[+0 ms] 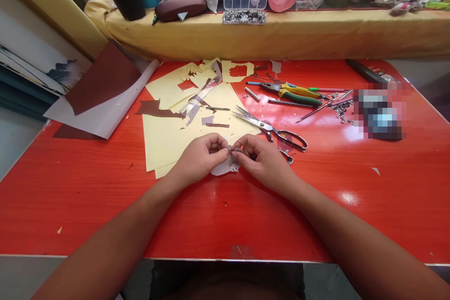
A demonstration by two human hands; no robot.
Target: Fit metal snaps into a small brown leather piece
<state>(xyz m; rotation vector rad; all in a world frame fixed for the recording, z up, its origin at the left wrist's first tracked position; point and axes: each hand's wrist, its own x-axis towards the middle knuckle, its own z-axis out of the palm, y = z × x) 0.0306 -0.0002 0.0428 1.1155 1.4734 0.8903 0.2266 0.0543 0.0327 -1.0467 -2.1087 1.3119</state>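
My left hand (207, 157) and my right hand (258, 157) meet over the near edge of the yellow sheets, with the fingers of both pinched together. Between them is a small pale grey cut piece (221, 168) with a round metal snap (234, 167) on its lower right part. My left fingertips grip its upper edge. The right fingertips pinch a small flap of it beside a second tiny metal part. The fingers hide much of the piece. Open-bladed scissors (267, 127) lie just beyond my right hand.
Yellow sheets (161, 145) with brown and grey scraps lie beyond my hands. Pliers (295, 93), pens and scattered metal snaps (341, 110) are at the right. A brown and white sheet (105, 89) curls at the left. A cloth-covered ledge (246, 37) holding boxes and ribbon runs along the back.
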